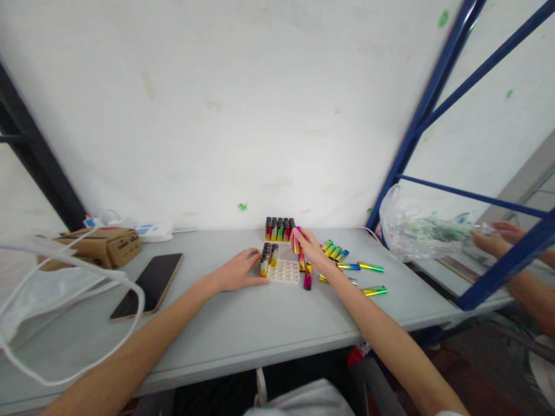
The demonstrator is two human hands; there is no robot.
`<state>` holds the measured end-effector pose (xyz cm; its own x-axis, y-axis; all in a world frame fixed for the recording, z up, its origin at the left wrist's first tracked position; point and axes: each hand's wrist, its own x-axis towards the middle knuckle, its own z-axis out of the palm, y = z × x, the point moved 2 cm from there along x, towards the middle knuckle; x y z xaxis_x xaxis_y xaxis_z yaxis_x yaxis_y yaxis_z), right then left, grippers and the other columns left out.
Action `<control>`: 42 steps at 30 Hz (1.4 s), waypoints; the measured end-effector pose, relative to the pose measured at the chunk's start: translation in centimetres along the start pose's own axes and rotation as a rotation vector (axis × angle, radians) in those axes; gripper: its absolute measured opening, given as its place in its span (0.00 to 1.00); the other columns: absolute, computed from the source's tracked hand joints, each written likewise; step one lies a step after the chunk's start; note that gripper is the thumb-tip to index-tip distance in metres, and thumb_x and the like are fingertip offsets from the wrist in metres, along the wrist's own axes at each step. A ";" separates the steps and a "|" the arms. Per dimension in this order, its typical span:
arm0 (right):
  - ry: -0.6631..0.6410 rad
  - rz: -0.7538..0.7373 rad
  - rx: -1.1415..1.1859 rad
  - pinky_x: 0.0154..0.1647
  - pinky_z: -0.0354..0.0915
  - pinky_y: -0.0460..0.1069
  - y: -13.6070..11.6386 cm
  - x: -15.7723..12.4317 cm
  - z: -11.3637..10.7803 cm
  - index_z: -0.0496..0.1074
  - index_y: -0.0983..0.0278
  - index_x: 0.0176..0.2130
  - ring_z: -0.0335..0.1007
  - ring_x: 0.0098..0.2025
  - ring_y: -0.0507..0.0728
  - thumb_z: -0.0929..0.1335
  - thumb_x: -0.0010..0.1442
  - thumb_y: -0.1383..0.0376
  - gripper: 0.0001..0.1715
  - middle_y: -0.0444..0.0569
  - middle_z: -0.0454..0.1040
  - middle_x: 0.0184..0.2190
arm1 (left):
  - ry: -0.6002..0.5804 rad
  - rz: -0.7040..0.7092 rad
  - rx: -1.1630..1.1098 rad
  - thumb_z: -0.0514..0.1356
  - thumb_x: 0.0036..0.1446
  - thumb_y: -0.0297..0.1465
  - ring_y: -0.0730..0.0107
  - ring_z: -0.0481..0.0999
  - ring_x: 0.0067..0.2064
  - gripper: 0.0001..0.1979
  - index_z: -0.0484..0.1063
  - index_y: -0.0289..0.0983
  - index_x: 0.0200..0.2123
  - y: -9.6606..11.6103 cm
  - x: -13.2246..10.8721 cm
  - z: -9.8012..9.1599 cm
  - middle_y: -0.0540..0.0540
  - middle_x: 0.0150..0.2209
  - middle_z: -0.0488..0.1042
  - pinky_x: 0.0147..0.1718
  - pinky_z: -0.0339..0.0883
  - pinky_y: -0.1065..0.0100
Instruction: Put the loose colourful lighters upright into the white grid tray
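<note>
A white slotted tray lies on the grey table, with a few colourful lighters standing in its left slots. My left hand rests flat against the tray's left side, fingers stretched out. My right hand is pinched on a pink lighter held upright over the tray's far right corner. A second tray of upright lighters stands behind, against the wall. Loose rainbow lighters lie on the table to the right of my right hand.
A black phone lies at the left, with a cardboard box, a power strip and white cables behind it. At the far right, another person's hands handle a clear plastic bag beyond a blue metal frame.
</note>
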<state>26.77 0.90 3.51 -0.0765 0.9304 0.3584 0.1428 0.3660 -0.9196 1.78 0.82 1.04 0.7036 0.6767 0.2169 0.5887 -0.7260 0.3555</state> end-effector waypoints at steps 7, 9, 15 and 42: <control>-0.095 0.071 0.187 0.21 0.52 0.44 0.0 -1.4 1.1 0.63 0.58 0.39 0.53 0.20 0.49 0.68 0.61 0.38 0.28 0.35 0.58 0.22 | -0.018 -0.012 0.017 0.62 0.57 0.60 0.45 0.68 0.64 0.42 0.67 0.35 0.63 0.4 0.0 -0.2 0.34 0.64 0.67 0.66 0.60 0.53; -0.066 0.102 0.146 0.20 0.46 0.44 0.3 -1.5 1.4 0.62 0.58 0.37 0.47 0.19 0.49 0.67 0.61 0.37 0.28 0.34 0.53 0.21 | -0.022 -0.026 0.011 0.62 0.57 0.60 0.44 0.69 0.64 0.42 0.68 0.34 0.63 0.4 0.0 -0.2 0.33 0.64 0.67 0.67 0.60 0.53; 0.096 -0.017 -0.294 0.26 0.50 0.47 0.4 -1.8 1.5 0.59 0.61 0.24 0.53 0.25 0.51 0.63 0.64 0.40 0.31 0.39 0.57 0.20 | -0.018 -0.018 -0.003 0.63 0.57 0.59 0.43 0.68 0.64 0.42 0.67 0.35 0.63 0.3 0.1 -0.1 0.33 0.64 0.67 0.67 0.59 0.51; -0.123 -0.321 -0.739 0.33 0.56 0.48 -1.4 -2.6 1.0 0.67 0.61 0.32 0.64 0.29 0.54 0.61 0.73 0.49 0.24 0.43 0.70 0.26 | -0.061 -0.043 0.007 0.63 0.56 0.59 0.44 0.66 0.67 0.45 0.65 0.33 0.65 0.6 0.0 -0.3 0.32 0.67 0.64 0.68 0.58 0.54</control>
<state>25.74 -2.04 3.67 -0.3266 0.7849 0.5266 0.7065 0.5729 -0.4156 2.00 0.49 1.55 0.7003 0.6988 0.1458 0.6214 -0.6973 0.3572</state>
